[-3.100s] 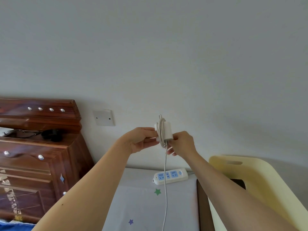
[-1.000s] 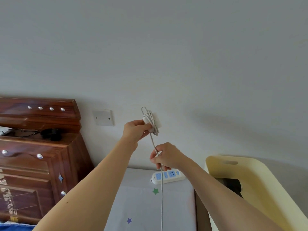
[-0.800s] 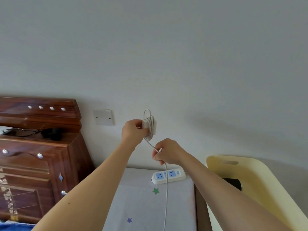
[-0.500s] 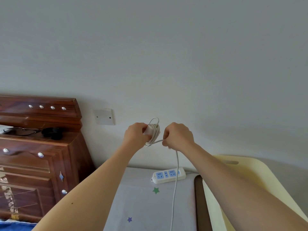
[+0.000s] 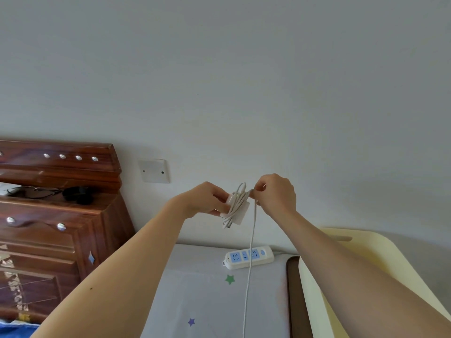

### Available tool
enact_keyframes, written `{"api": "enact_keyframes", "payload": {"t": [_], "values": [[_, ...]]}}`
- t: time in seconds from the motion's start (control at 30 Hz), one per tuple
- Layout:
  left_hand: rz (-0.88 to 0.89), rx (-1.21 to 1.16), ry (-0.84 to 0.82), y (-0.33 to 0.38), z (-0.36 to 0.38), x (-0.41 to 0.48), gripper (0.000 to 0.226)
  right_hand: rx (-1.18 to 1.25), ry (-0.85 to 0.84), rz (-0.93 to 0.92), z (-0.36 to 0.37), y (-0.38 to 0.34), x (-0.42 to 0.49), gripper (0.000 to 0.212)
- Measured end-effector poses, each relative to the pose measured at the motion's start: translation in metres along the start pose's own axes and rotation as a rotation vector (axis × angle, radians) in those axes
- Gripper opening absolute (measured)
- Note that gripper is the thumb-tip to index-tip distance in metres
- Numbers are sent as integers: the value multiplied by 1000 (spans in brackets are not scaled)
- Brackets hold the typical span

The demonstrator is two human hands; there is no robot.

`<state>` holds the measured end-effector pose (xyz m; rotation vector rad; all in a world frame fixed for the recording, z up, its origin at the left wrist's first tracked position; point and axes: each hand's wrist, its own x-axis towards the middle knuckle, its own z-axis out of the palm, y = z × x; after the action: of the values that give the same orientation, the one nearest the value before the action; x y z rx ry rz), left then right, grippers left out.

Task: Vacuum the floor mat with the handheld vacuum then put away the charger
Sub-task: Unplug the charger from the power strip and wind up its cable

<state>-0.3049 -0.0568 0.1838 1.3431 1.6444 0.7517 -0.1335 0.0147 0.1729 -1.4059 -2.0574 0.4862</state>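
Note:
My left hand point(image 5: 205, 200) grips a white charger block point(image 5: 240, 213) at chest height in front of the wall, with several turns of its white cable wound around it. My right hand point(image 5: 274, 193) pinches the cable point(image 5: 251, 245) just right of the block's top. The loose rest of the cable hangs straight down past the bottom of the view. The floor mat point(image 5: 202, 296), pale grey with small coloured stars, lies below my arms. No handheld vacuum is clearly in view.
A white power strip point(image 5: 249, 257) with blue sockets lies on the mat by the wall. A dark wooden cabinet point(image 5: 56, 230) stands at left with glasses and a black object on top. A pale yellow plastic piece point(image 5: 346, 262) sits at right. A blank wall plate point(image 5: 154, 171) is on the wall.
My right hand has carried the cable up from below and over the block, adding another turn. The block has tilted so its flat face shows.

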Motion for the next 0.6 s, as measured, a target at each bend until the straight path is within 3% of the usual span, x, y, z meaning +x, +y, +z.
{"api": "enact_keyframes", "payload": {"t": [0.2, 0.4, 0.6], "values": [[5, -334, -140, 3, -3, -2, 25, 226, -24, 72, 3, 0, -1, 22], [-23, -508, -212, 7, -3, 1, 30, 226, -107, 64, 16, 1, -4, 15], [-1, -763, -71, 8, 1, 7, 19, 360, -347, 98, 28, 1, -19, 14]]}}
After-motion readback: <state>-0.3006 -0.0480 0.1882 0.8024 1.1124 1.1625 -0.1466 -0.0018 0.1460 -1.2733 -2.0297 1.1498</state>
